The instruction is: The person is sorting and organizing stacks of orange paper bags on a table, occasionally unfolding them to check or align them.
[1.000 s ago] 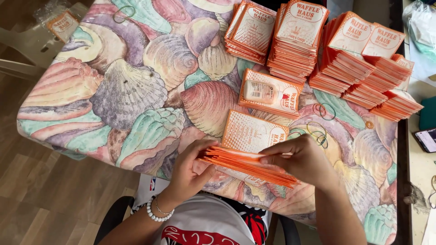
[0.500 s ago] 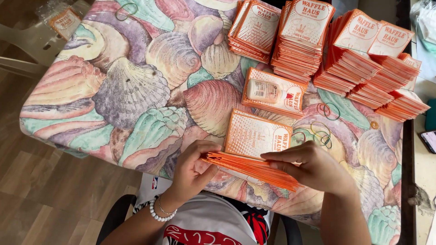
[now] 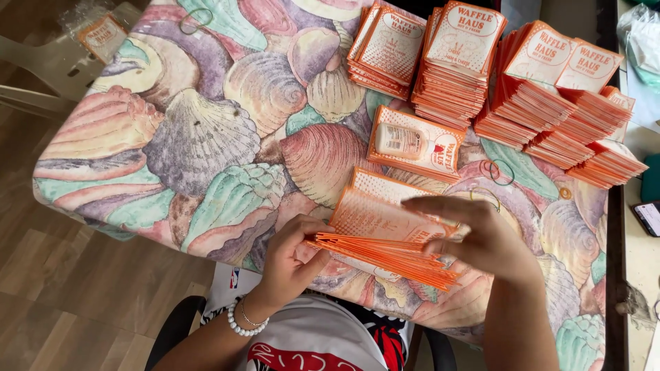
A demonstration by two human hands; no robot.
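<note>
A: Orange paper sleeves, fanned bundle, held low over the near edge of the shell-patterned surface. Long axis runs left to right.

B: Left hand pinches the left end shut. Right hand lies over the right end, fingers curled, top sleeve under them.

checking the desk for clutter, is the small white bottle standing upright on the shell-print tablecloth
No, the small white bottle lies on its side on top of an orange paper sleeve, not upright on the tablecloth.
</note>
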